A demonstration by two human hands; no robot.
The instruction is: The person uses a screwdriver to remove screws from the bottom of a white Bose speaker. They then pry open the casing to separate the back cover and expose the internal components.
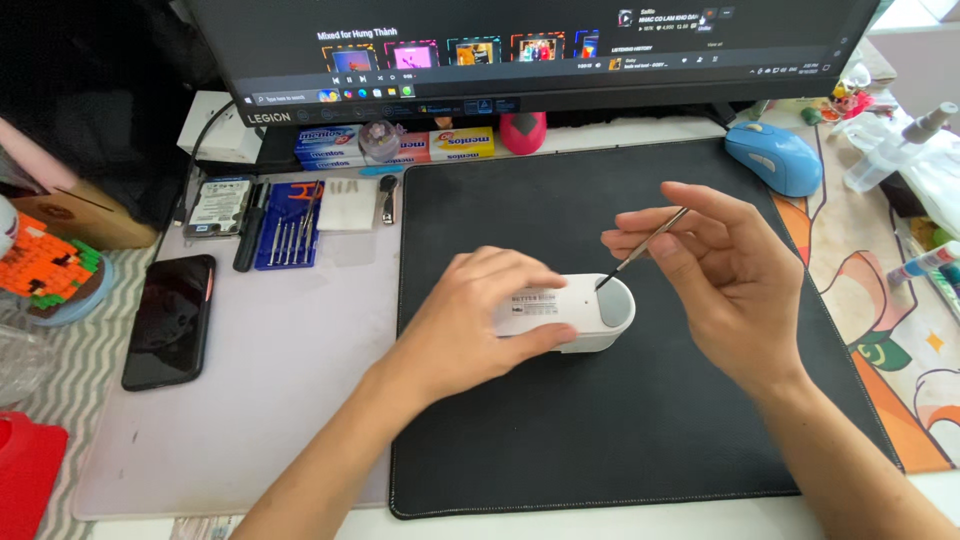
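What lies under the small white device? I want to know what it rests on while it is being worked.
The white device rests on a black desk mat. The left hand covers its left half, and its underside is hidden, so anything beneath cannot be seen.

At the far edge of the desk I see a wide black-framed monitor screen [530, 45], dark with a row of small bright thumbnails and a taskbar strip along its bottom. Under it lie flat rectangular candy packs [395, 145], blue-and-white at the left, red in the middle and yellow at the right, and a plain white carton box [215, 125] stands left of them. The white oval device [585, 312] under my left hand [480, 325] bears a small pale label with grey print [535, 302], and a black smartphone with a dark screen [168, 320] lies at the left.
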